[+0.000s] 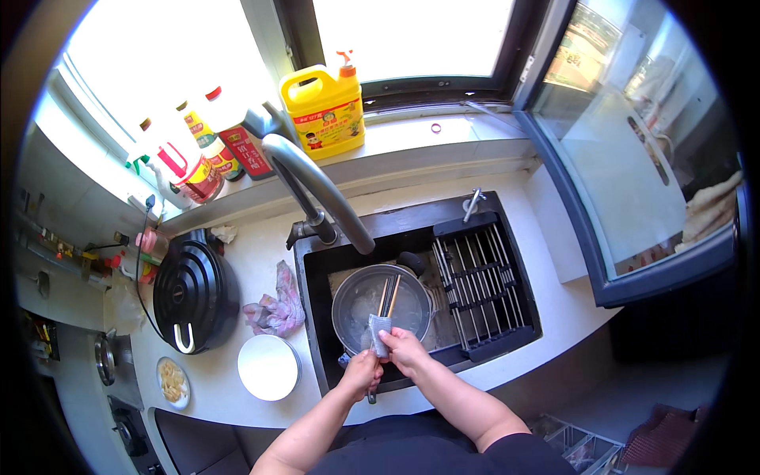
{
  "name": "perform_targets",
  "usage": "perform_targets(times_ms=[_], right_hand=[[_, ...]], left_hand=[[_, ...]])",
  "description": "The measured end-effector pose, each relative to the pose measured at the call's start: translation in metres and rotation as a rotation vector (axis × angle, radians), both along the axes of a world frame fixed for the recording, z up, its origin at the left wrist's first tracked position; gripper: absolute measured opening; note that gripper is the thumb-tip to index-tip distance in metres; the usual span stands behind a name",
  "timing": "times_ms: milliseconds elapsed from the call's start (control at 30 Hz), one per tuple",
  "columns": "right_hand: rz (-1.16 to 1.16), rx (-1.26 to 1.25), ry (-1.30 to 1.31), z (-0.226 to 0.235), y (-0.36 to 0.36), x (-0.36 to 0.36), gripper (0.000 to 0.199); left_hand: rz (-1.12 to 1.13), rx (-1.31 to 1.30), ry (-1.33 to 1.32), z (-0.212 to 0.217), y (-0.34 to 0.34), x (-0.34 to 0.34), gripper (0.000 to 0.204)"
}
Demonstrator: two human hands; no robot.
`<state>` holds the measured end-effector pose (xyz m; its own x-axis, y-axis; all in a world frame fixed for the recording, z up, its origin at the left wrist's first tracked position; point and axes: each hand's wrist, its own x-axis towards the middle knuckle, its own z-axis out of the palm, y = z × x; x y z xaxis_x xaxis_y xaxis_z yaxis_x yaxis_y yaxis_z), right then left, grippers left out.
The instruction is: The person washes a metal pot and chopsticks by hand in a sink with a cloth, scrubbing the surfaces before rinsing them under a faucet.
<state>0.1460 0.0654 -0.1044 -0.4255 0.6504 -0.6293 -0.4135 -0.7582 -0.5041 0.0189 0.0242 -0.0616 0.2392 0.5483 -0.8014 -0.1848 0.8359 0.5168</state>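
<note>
Over the sink (311, 336), my right hand (404, 352) is closed on a grey cloth (380, 326), which is folded around a bundle of chopsticks (390, 293). Their tips, some dark and some light, stick out beyond the cloth. Just below and to the left, my left hand (362, 374) is closed around the near end of the bundle. A dark end shows under its fingers, and I cannot tell whether it belongs to the chopsticks or another utensil. Beneath both hands, a round grey pot (348, 305) with cloudy water stands in the sink.
A black faucet (324, 186) arches over the sink; a drying rack (483, 289) spans its right side. Left lie a crumpled rag (279, 305), white bowl (269, 368), small food plate (184, 388) and black cooker (194, 289). A yellow jug (324, 115) stands by an open window (606, 277).
</note>
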Motion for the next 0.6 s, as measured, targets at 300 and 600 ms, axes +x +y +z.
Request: perform_targets(times_ms=[300,600], right_hand=[[-0.389,0.021,-0.244,0.004,0.037,0.004,0.021],[-0.380,0.195,-0.178,0.011,0.042,0.010,0.016]], left_hand=[[-0.131,0.028,-0.004,0.054,-0.024,-0.003,0.033],[-0.134,0.069,-0.011,0.063,-0.036,-0.026,0.025]])
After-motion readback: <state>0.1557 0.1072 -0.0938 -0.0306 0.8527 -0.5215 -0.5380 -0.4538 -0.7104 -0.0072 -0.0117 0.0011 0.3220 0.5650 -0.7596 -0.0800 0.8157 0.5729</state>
